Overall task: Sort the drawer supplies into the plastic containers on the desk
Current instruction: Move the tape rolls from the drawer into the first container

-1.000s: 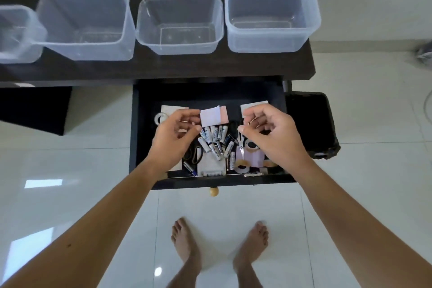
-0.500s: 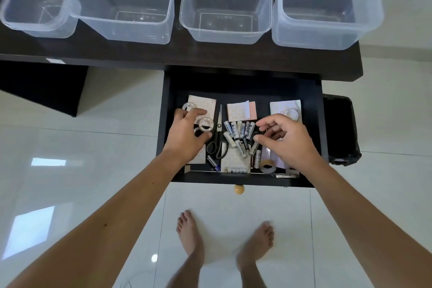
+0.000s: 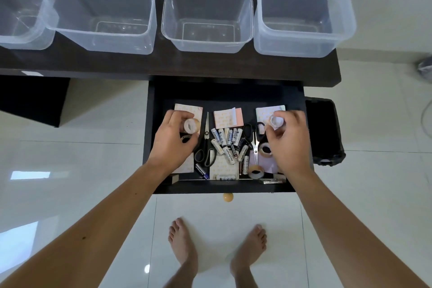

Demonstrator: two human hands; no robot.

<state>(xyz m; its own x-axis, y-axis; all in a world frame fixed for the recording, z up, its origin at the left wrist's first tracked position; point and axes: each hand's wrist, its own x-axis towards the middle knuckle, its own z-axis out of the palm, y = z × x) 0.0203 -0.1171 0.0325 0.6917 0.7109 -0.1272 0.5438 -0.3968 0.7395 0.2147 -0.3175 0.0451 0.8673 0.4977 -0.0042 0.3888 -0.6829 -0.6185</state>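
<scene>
Your left hand (image 3: 174, 140) is inside the open drawer (image 3: 149, 138), at its left side, with the fingers curled around a roll of clear tape (image 3: 191, 125) that sits above a pale notepad (image 3: 188, 108). A second, darker tape roll (image 3: 186, 140) lies under the same hand; whether the fingers touch it cannot be told.

Your right hand (image 3: 288, 140) is at the right side of the drawer. Its thumb and fingertips pinch a small clear tape roll (image 3: 277, 120) over a second pale notepad (image 3: 265, 111).

Between your hands, the drawer holds:
- a pair of black-handled scissors (image 3: 205, 145), blades pointing toward the bench (image 3: 163, 63), just beside your left hand;
- a loose pile of white AA batteries (image 3: 230, 145) in the centre;
- a stack of white and pink sticky notes (image 3: 228, 118) behind the batteries;
- a second pair of scissors (image 3: 253, 140), its handles close to your right thumb;
- two more tape rolls, one (image 3: 265, 150) touching your right hand, one (image 3: 255, 171) near the front edge of the drawer;
- a dark blue battery (image 3: 202, 171) near the front edge.

On the bench above the drawer, four clear plastic containers stand in a row: a small one (image 3: 23, 37) at far left, cut by the frame edge, a large one (image 3: 102, 42), a medium one (image 3: 208, 42), and another large one (image 3: 301, 47). All four are well apart from both hands. A black bin (image 3: 325, 133) stands on the floor to the right of the drawer.
</scene>
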